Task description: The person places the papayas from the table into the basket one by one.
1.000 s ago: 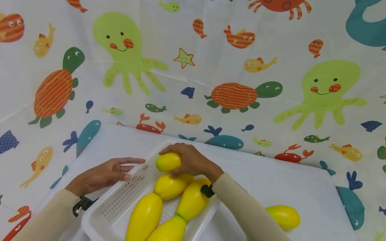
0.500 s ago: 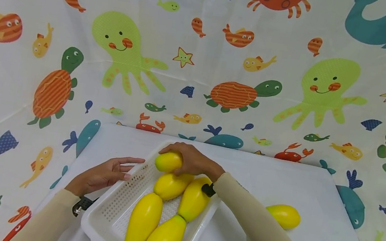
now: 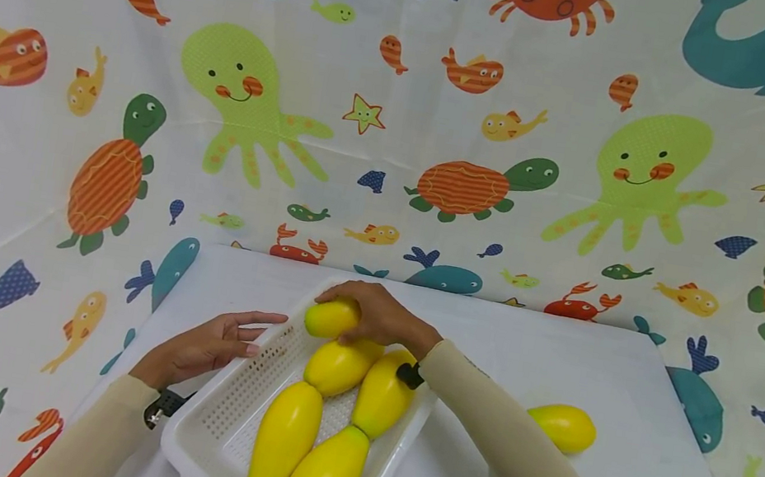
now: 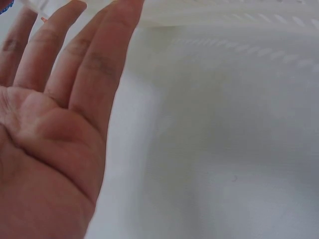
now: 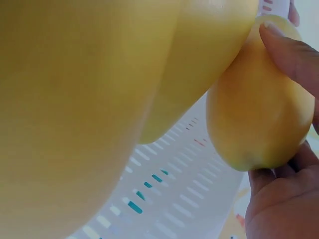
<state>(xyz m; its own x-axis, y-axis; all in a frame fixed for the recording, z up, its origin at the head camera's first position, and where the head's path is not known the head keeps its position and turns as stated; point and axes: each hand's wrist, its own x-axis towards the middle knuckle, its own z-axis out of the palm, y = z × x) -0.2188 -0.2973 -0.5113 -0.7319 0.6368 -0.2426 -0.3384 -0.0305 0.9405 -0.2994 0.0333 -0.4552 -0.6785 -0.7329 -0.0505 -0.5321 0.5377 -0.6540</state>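
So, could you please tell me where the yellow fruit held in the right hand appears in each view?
Head: the held fruit is below and slightly left of centre, in the right hand.
Left wrist: not in it.
Right wrist: right of centre, between thumb and fingers.
Shared landmark: the white basket, seen at the top edge in the left wrist view.

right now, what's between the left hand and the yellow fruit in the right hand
The head view shows the basket wall between the left hand and the yellow fruit.
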